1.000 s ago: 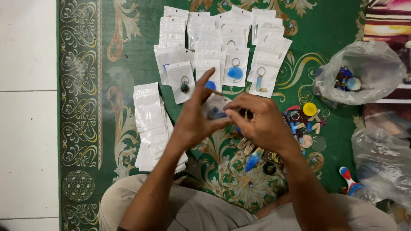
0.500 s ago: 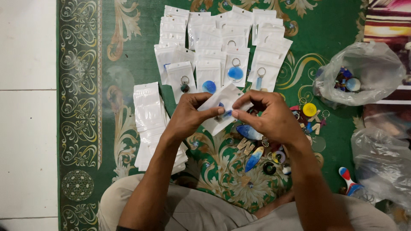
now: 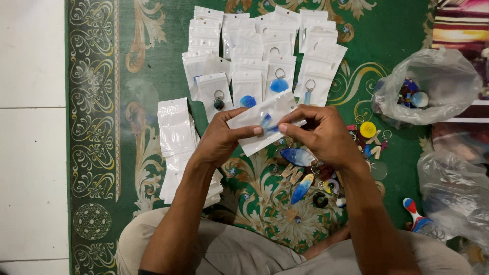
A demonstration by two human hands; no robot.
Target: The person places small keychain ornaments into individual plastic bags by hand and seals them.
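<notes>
Above the green patterned rug (image 3: 153, 76), both hands pinch one small white pouch (image 3: 257, 125).

The left hand (image 3: 219, 140) grips its left end, the right hand (image 3: 323, 135) its right edge — fingers closed on the pouch, which has a blue piece inside. Filled pouches (image 3: 265, 56) lie beyond; loose keychains (image 3: 305, 175) lie just below the right hand.

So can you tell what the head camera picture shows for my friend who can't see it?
Two hands, left hand and right hand, hold a small white pouch above a green patterned rug. Filled pouches lie in rows beyond, loose keychains beneath the hands.
</notes>
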